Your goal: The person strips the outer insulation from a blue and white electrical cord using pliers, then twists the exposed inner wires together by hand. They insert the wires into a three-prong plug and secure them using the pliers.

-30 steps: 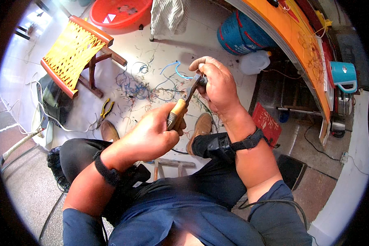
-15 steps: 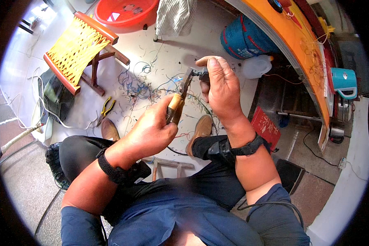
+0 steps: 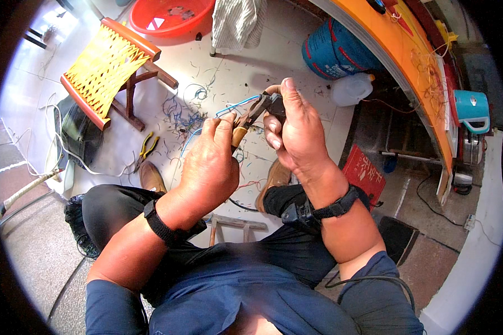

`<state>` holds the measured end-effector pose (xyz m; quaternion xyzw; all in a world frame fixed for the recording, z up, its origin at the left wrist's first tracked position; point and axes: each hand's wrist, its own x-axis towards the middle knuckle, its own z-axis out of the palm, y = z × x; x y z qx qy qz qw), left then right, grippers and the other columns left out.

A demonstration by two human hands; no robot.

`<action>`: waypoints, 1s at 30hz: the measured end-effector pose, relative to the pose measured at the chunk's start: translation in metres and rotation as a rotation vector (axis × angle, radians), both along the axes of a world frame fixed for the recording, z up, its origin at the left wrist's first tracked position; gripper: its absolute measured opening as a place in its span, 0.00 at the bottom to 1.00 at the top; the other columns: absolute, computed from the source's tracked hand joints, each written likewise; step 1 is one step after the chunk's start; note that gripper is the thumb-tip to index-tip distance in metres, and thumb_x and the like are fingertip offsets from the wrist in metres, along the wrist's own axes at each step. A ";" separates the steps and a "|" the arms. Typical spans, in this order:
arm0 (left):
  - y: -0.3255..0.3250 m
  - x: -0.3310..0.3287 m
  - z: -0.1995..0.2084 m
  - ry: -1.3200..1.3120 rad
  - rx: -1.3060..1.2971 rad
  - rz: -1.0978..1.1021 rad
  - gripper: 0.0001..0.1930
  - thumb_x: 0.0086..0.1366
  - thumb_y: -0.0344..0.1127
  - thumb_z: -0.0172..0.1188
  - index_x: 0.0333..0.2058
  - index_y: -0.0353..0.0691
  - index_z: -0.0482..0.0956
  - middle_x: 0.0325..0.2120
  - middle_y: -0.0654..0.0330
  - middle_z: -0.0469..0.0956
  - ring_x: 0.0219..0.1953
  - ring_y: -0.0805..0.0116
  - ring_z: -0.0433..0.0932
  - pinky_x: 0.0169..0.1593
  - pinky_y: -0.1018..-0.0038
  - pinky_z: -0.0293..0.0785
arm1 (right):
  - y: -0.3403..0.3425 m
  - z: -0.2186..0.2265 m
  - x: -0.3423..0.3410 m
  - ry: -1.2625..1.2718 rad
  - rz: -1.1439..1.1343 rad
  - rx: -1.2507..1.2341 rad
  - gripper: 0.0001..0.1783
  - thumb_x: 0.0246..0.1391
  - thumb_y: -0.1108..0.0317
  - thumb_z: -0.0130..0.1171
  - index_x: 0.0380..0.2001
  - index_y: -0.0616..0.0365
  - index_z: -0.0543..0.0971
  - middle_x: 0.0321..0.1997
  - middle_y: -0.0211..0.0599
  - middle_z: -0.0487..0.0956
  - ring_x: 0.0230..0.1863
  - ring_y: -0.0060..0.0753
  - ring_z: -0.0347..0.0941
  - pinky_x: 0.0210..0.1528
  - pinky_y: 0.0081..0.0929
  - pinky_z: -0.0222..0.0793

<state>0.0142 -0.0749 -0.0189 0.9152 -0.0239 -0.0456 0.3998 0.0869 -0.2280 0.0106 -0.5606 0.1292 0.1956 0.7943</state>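
My left hand [image 3: 209, 153] is closed around a pair of pliers [image 3: 239, 134] with yellowish handles, its fingertips raised close to a thin blue wire [image 3: 240, 104]. The pliers' dark jaws reach up and right to a small dark part [image 3: 273, 104], pinched in my right hand [image 3: 303, 125]. Its thumb points upward while the other fingers curl under the part. The blue wire runs from the jaws toward my left fingers; whether the jaws grip it I cannot make out. Below, more blue wire loops beside my left hand.
Wire scraps [image 3: 181, 114] litter the pale floor ahead. Yellow-handled pliers [image 3: 146, 146] lie by my left shoe. A folding stool [image 3: 109, 72] with yellow webbing stands at left, a red basin [image 3: 170, 28] behind it. On the right are a blue bucket [image 3: 338, 50], a plastic jug [image 3: 351, 90] and an orange board [image 3: 397, 50].
My left hand has turned, with its fingers lifted over the pliers. A blue wire now stretches out from the jaws. My right hand has shifted slightly and its thumb stands straighter.
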 end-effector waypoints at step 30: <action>-0.002 -0.007 0.027 0.014 -0.213 -0.087 0.28 0.48 0.19 0.52 0.52 0.32 0.66 0.38 0.43 0.74 0.43 0.38 0.76 0.47 0.55 0.73 | 0.001 0.017 0.011 -0.522 -0.012 -0.481 0.24 0.72 0.57 0.44 0.22 0.58 0.72 0.15 0.28 0.69 0.16 0.20 0.69 0.18 0.24 0.64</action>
